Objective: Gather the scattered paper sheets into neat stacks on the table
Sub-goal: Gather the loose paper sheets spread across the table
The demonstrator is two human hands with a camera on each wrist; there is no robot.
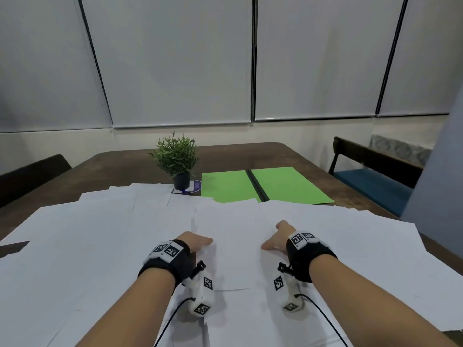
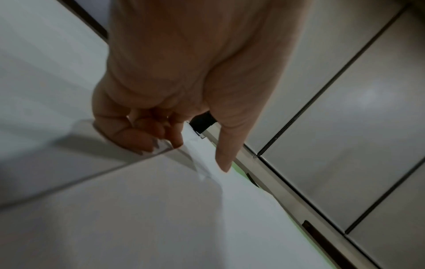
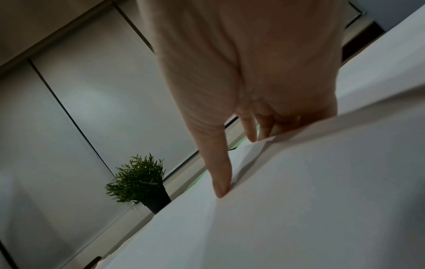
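Observation:
Several white paper sheets (image 1: 100,246) lie overlapping across the near half of the brown table (image 1: 120,166). Both hands sit at the middle, one on each side of a central sheet (image 1: 238,229). My left hand (image 1: 200,242) (image 2: 200,157) has its fingers (image 2: 142,140) curled round a raised sheet edge (image 2: 76,174), with the thumb tip pressing on paper. My right hand (image 1: 271,240) (image 3: 236,167) has its fingers tucked behind a lifted sheet edge (image 3: 345,123) and its thumb (image 3: 218,178) down on the paper. Each wrist carries a black band with tags.
A small potted plant (image 1: 176,159) (image 3: 138,180) stands at the table's middle, beside a blue round label (image 1: 194,185). An open green folder (image 1: 288,186) with a black spine lies behind the sheets. A blue-cushioned bench (image 1: 370,184) is at the right, a dark chair (image 1: 30,174) at the left.

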